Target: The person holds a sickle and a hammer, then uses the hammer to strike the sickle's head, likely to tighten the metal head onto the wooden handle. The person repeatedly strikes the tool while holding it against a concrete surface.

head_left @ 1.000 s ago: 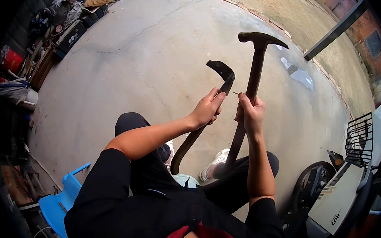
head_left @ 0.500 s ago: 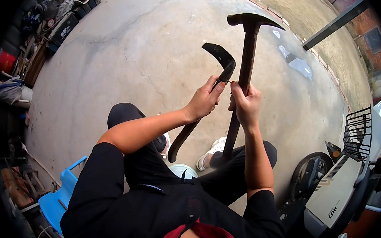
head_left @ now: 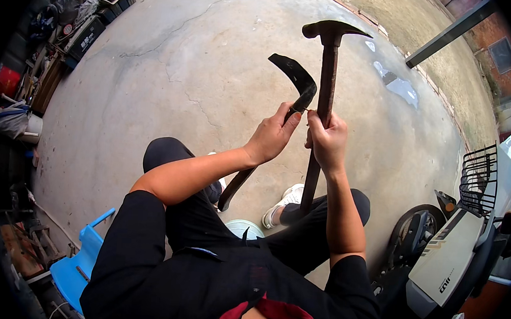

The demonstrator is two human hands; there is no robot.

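In my left hand [head_left: 269, 137] is a dark hooked blade tool [head_left: 297, 73], gripped just below its bend, its long handle slanting down toward my left knee. My right hand [head_left: 328, 142] grips an upright hammer [head_left: 329, 70] with a dark head and long wooden handle. A short, thin piece [head_left: 306, 110], too small to name, bridges the two hands near my right thumb. Below the tools are my legs, my white shoes [head_left: 282, 206] and a pale round object [head_left: 245, 227], partly hidden between my thighs.
I sit over a concrete floor [head_left: 186, 48]. A blue plastic chair [head_left: 79, 266] stands at lower left, and clutter [head_left: 83, 35] lines the left side. A scooter [head_left: 444, 256] with a wire basket [head_left: 478, 175] is at my right; a metal post [head_left: 448, 33] stands at upper right.
Compared with a second ago, both tools and hands sit higher in the picture and a little closer together, while the floor has also shifted up slightly. The grips look the same.
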